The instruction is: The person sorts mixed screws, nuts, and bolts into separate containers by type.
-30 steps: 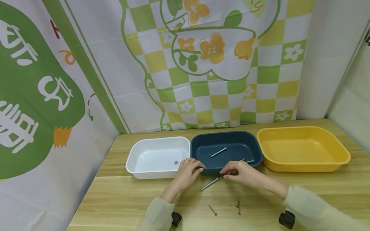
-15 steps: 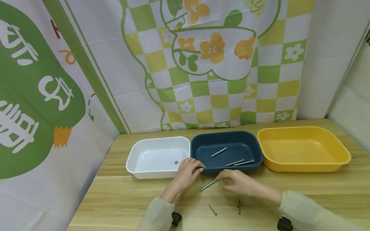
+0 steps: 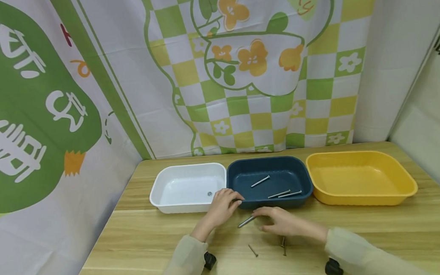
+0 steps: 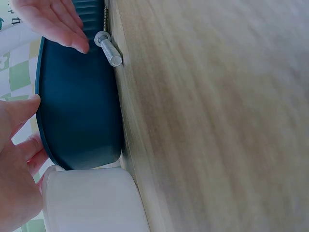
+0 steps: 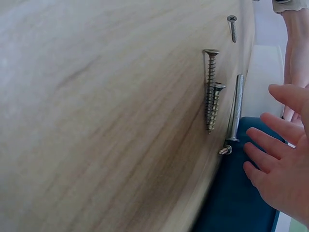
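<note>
My left hand (image 3: 222, 206) grips the front left rim of the dark blue tray (image 3: 244, 205), thumb outside and fingers over the edge, as the left wrist view shows. My right hand (image 3: 281, 222) hovers over the table in front of that tray with its fingers extended, holding nothing. Its fingertips are close to a thick silver bolt (image 3: 246, 221), whose head they cover in the head view. Beside the bolt's head lies a small brass screw (image 5: 225, 150), hidden in the head view. Inside the blue tray are a bolt (image 3: 260, 181) and two more long bolts (image 3: 290, 194).
A white tray (image 3: 161, 209) with a small metal nut or washer (image 3: 209, 193) adjoins the blue one on the left. The yellow tray (image 3: 362, 200) stands on the right. Nearer on the wooden table lie a small screw (image 3: 253, 250) and two brass-coloured screws (image 3: 284, 246).
My right hand has moved back from the blue tray's rim and left toward the thick bolt. The long bolts at the tray's front have come into full view. My left hand stays put.
</note>
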